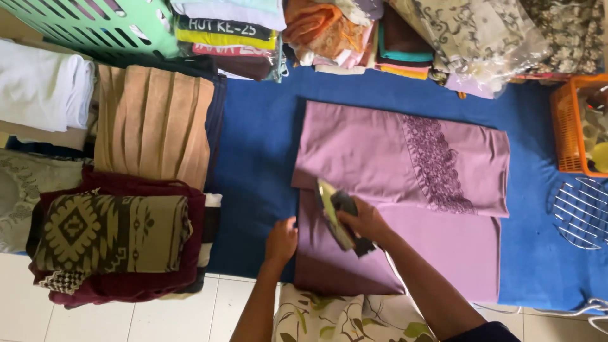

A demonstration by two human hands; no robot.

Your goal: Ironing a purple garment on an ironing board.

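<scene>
Home ironing spot, floor mat point(266, 145), folded clothes point(152, 130)

The mauve garment point(392, 190) is smooth, matt cloth with a band of raised lace-like embroidery point(437, 164). The iron point(335, 212) shows a glossy metal soleplate and a dark plastic handle under the right hand point(362, 220). The blue pad point(259, 145) beneath looks like matt, felt-like cloth. The tan pleated fabric point(152, 123) is soft and ribbed. The green basket point(95, 25) and orange crate point(573, 126) are shiny plastic. The round rack point(579, 212) is bare metal wire. The floor point(126, 316) is glossy pale tile.
</scene>
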